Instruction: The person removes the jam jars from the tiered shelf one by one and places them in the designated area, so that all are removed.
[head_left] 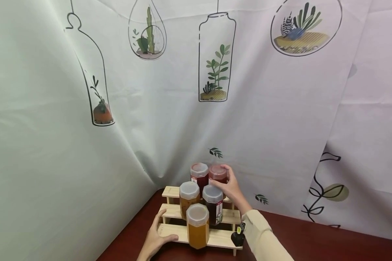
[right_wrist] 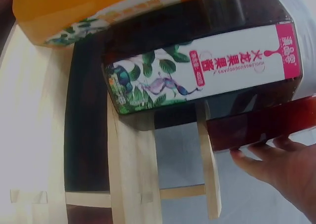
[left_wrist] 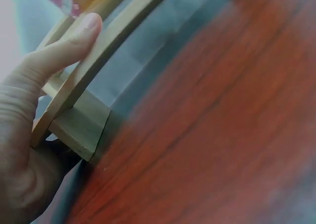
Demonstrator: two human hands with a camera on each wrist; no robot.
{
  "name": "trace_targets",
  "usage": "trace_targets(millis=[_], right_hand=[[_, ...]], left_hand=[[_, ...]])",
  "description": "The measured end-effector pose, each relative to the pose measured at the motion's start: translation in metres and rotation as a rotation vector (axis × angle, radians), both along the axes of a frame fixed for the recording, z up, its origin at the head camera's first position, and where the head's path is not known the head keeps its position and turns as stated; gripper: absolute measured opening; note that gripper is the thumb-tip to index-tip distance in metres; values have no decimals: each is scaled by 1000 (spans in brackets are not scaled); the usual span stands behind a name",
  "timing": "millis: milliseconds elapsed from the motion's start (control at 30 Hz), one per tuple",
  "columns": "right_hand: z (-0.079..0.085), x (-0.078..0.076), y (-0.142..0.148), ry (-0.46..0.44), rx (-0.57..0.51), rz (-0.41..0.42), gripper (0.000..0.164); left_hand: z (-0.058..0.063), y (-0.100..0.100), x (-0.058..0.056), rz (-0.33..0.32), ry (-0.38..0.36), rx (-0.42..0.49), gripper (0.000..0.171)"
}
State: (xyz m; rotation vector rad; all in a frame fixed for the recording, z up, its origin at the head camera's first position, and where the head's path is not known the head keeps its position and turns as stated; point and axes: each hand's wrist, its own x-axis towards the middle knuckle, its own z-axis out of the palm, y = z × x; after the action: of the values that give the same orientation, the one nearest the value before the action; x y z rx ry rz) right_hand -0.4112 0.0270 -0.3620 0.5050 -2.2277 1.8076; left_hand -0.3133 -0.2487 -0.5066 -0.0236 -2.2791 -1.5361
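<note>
My right hand (head_left: 232, 186) holds a red jam jar (head_left: 217, 172) with a translucent lid at the back right of a stepped wooden rack (head_left: 222, 237). In the right wrist view, my fingertips (right_wrist: 254, 159) lie against that jar's side. Another red jar (head_left: 199, 171) stands just left of it. On the middle step are an amber-brown jar (head_left: 189, 201) and a dark dragon-fruit jam jar (right_wrist: 247, 61), its label facing that camera. One golden jar (head_left: 197, 232) stands on the front step. My left hand (head_left: 155, 237) grips the rack's left end, thumb (left_wrist: 81, 33) over a board.
A small black object (head_left: 237, 238) is by my right sleeve at the rack's right front. The rack stands on a reddish-brown table (head_left: 297, 239). Behind and to the left hang pale cloths (head_left: 264, 127) printed with plants in glass vessels.
</note>
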Motion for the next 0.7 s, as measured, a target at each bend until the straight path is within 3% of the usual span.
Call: trace_targets(millis=[467,700], right_hand=[[-2,-12,2,65,-47,-81,63],[-2,-15,23,78,-52,-188,62]], left_hand=[[-3,-2,3,-24,33,24,105],[-5,-4,4,-32,27,47,104]])
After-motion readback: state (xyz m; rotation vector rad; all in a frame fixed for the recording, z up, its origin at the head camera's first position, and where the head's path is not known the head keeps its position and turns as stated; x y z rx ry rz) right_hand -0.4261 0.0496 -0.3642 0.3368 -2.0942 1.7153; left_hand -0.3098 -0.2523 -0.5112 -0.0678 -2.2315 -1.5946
